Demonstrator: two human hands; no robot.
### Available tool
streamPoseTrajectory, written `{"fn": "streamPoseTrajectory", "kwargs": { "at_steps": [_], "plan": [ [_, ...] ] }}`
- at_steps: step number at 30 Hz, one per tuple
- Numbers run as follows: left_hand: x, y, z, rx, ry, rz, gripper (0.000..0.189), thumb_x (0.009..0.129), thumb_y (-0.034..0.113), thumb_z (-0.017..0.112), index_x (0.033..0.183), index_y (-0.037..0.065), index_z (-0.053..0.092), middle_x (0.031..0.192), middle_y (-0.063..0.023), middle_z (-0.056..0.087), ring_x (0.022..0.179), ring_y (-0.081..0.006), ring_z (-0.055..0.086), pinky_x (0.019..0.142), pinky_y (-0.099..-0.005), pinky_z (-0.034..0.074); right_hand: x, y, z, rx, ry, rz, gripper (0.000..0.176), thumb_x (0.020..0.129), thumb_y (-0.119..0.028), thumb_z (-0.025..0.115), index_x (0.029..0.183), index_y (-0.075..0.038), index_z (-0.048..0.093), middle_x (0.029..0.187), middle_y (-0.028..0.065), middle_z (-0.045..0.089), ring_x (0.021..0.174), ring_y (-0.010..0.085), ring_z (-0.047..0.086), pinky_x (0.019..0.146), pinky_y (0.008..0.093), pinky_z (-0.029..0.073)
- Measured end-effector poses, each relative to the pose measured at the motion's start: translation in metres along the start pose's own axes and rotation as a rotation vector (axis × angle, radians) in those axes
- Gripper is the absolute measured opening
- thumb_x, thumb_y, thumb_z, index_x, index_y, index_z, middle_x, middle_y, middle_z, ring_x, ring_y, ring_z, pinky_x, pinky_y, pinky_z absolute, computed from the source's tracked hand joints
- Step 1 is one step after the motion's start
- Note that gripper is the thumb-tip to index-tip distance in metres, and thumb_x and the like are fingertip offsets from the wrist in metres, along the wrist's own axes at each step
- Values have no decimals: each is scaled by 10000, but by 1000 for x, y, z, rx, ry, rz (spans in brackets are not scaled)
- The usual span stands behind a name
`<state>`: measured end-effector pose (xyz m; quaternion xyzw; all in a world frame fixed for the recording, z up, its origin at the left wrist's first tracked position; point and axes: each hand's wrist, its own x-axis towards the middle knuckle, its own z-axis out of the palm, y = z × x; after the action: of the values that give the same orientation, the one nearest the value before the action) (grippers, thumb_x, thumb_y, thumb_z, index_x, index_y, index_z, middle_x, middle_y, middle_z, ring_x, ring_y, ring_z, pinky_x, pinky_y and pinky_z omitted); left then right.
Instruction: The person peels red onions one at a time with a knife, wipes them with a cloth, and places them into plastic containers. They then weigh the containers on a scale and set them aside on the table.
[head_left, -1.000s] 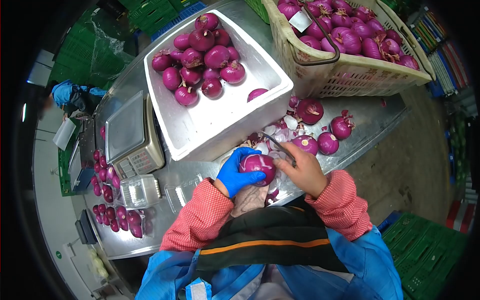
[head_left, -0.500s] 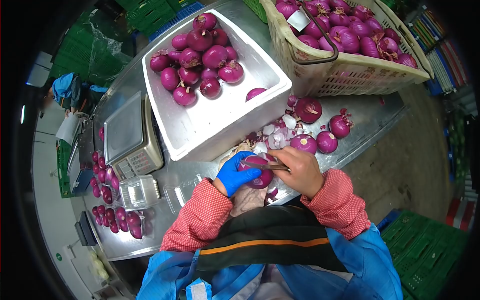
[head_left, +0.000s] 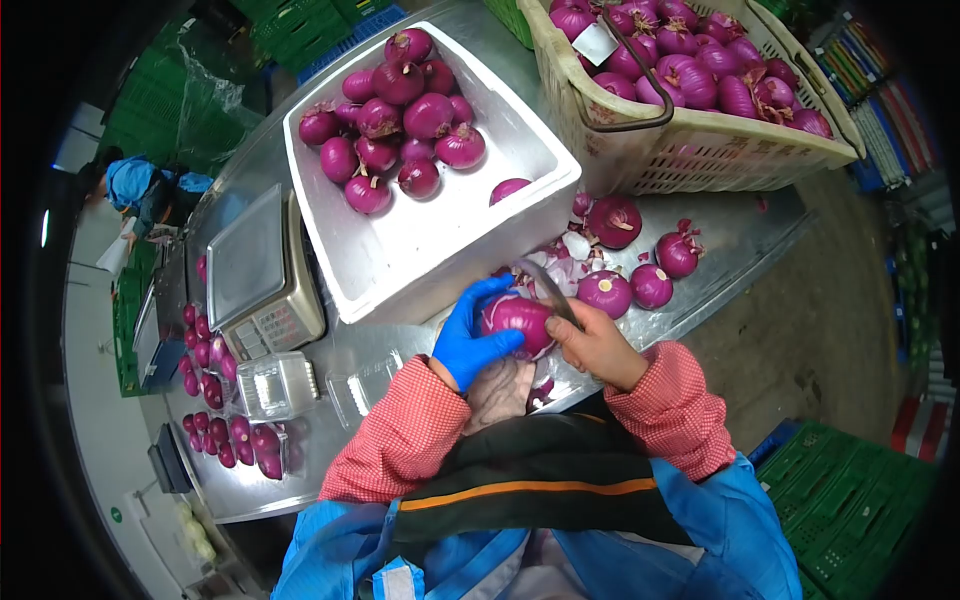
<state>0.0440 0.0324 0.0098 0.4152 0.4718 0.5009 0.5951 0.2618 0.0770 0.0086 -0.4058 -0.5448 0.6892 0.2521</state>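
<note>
A red onion point(head_left: 517, 322) rests in my left hand point(head_left: 470, 335), whose blue-gloved fingers and thumb curl round it. My bare right hand point(head_left: 600, 345) grips a knife point(head_left: 548, 288), its curved blade pointing up and left just beyond the onion. The thumb of that hand lies by the onion's right side. Behind the onion, peeled skins and white scraps point(head_left: 560, 265) lie on the metal table point(head_left: 690, 295). Several loose red onions point(head_left: 604, 293) sit to the right of the scraps. A pale cloth-like piece point(head_left: 498, 395) is below my hands.
A white foam box point(head_left: 430, 250) holding red onions stands ahead. Behind it to the right is a plastic crate point(head_left: 690, 150) full of onions. On the left are a scale point(head_left: 262, 280), clear plastic trays point(head_left: 277, 386) and packed onions point(head_left: 235, 440). Another person point(head_left: 140, 190) bends at the far left.
The knife blade has swung from lying across the onion to pointing up and away. My left fingers have opened wider around the onion, and more of its skin shows.
</note>
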Motion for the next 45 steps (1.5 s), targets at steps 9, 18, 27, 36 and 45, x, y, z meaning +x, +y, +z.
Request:
{"fn": "streamPoseTrajectory", "kwargs": {
  "at_steps": [9,18,27,36,45],
  "plan": [
    [-6,-11,4,237,139,62,775,748,140,827,1387,18,406,1408,-146,484,1251,-244,515,1051,-367,442,-11,-14,6,-857,243,-421,356,839,-185,701,1166,-59,640,905,111,631,804,294,643,692,351,521],
    [-8,7,6,734,229,66,833,653,188,888,1329,10,436,1362,-173,513,1206,-279,552,1030,-377,465,-18,-16,2,-1122,356,-477,354,751,-170,730,1085,-75,664,835,96,587,743,269,631,631,383,510],
    [-11,13,15,749,102,195,845,646,204,869,1356,13,453,1301,-168,525,1214,-301,538,1046,-385,431,-2,-6,11,-420,121,-139,422,938,-337,597,1171,15,574,994,230,672,899,410,656,773,459,504],
    [-17,5,1,202,-82,181,855,654,144,830,1395,36,418,1373,-157,528,1278,-276,517,1096,-388,393,21,-9,16,-464,317,-189,372,878,-278,680,1084,26,626,891,179,699,818,305,694,686,404,513],
    [-39,13,-11,-612,-108,-96,861,731,203,834,1436,51,363,1480,-117,396,1324,-265,459,1108,-397,388,9,-36,26,36,-243,25,567,886,-303,726,1315,-3,509,1059,80,608,1002,136,558,891,300,464]
  ]
}}
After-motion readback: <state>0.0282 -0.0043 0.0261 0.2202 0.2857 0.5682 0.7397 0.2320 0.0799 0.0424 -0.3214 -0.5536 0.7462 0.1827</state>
